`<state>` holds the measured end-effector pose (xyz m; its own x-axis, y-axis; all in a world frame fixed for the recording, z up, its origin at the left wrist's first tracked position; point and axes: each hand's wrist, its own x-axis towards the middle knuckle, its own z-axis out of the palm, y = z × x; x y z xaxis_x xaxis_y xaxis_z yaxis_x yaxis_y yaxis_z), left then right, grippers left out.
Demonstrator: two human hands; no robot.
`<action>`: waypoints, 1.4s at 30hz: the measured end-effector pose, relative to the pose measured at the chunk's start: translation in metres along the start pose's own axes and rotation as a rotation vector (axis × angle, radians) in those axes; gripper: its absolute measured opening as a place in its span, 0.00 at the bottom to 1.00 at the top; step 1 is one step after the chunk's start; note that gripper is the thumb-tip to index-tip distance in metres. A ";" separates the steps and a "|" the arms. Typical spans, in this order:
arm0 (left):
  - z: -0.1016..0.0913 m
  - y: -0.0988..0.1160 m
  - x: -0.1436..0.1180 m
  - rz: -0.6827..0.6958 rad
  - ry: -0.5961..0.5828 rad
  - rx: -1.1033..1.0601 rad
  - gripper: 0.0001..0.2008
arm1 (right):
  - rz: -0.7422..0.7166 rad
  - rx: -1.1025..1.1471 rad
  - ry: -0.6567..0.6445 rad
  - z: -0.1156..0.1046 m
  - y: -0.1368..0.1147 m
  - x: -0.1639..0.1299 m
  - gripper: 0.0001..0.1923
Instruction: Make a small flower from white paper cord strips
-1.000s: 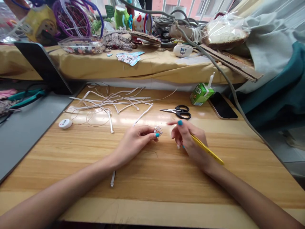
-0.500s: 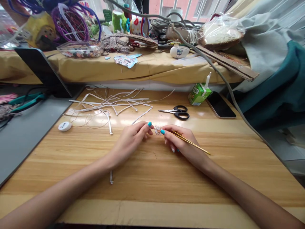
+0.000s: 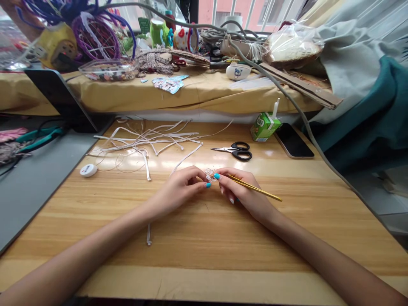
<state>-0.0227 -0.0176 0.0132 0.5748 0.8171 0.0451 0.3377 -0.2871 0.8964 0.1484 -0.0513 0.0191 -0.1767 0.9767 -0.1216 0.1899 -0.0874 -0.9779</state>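
Between the thumb and index finger of my right hand (image 3: 240, 185) is a small white flower-shaped piece (image 3: 210, 174) of thin loops, with an orange-brown bit near its middle. The same hand also has gold tweezers (image 3: 255, 188) lying through it, their far end pointing right. My left hand (image 3: 183, 185) is at the flower's left side. Its index fingertip is against or very near the loops, and its thumb sits lower, slightly apart. Behind my left hand lies a thin white strip (image 3: 188, 156); another short strip (image 3: 148, 234) shows below my left forearm.
Black-handled scissors (image 3: 237, 150) lie beyond my hands. A green drink carton (image 3: 264, 127) and a phone (image 3: 293, 140) are at the back right. Tangled white strips (image 3: 153, 138) and a round white container (image 3: 88, 170) lie left. A grey cable (image 3: 306, 119) runs down the right; a cluttered ledge (image 3: 204, 93) stands behind.
My left thumb has come down from above the index finger to below it, and the left hand has moved right to the flower. My right hand keeps its hold; the tweezers tilt slightly flatter.
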 end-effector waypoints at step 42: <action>0.001 -0.005 -0.003 0.390 0.208 0.514 0.05 | -0.092 -0.268 -0.067 0.001 -0.003 -0.004 0.13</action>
<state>-0.0255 -0.0195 0.0077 0.5883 0.6697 0.4532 0.4760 -0.7398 0.4755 0.1475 -0.0555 0.0223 -0.2670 0.9622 -0.0539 0.4170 0.0650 -0.9066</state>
